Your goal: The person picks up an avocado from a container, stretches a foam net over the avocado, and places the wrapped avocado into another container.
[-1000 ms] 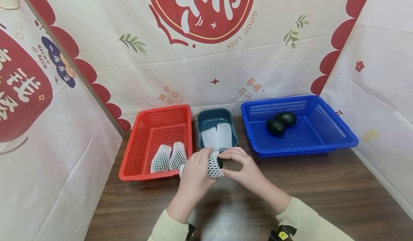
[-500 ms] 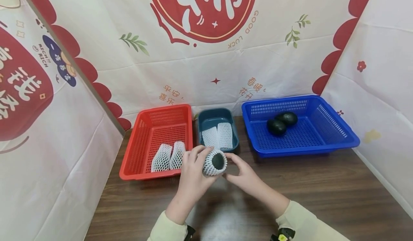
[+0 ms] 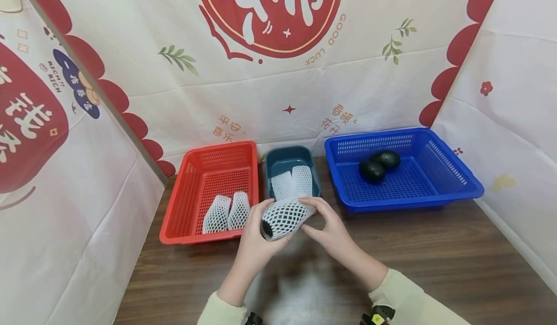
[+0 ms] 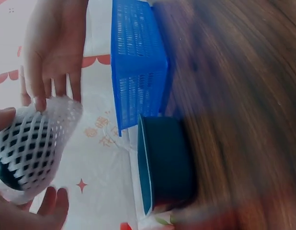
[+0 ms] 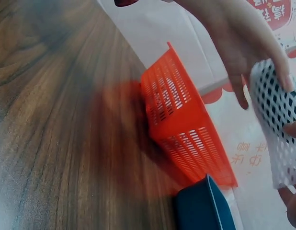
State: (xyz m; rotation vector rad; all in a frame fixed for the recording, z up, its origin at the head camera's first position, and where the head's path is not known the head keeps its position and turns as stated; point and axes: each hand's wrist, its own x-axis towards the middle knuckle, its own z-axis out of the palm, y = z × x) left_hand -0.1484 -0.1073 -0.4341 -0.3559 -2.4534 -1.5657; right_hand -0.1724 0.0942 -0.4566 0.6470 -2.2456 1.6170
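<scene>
Above the table, a dark avocado in a white foam net sleeve (image 3: 287, 217) is held between both hands. My left hand (image 3: 252, 243) grips it from the left, where the avocado's dark bare end (image 3: 267, 229) shows at the sleeve's opening. On the other side my right hand (image 3: 334, 230) pinches the sleeve's loose right end between thumb and fingers. In the left wrist view that slack sleeve end (image 4: 66, 112) bunches by the right fingers. The right wrist view shows the netted avocado (image 5: 279, 103) partly cut off at the frame edge.
A red basket (image 3: 174, 209) at left holds two netted avocados (image 3: 217, 214). Behind the hands, a small teal bin (image 3: 283, 155) holds white foam sleeves (image 3: 302, 180). At right, a blue basket (image 3: 417, 189) holds two bare avocados (image 3: 386, 159). Printed cloth (image 3: 270, 83) walls the back and sides.
The netted avocado has turned: its bare end faced right, then the camera, and now points lower left. The right fingers have moved from the bare end to the sleeve's loose end.
</scene>
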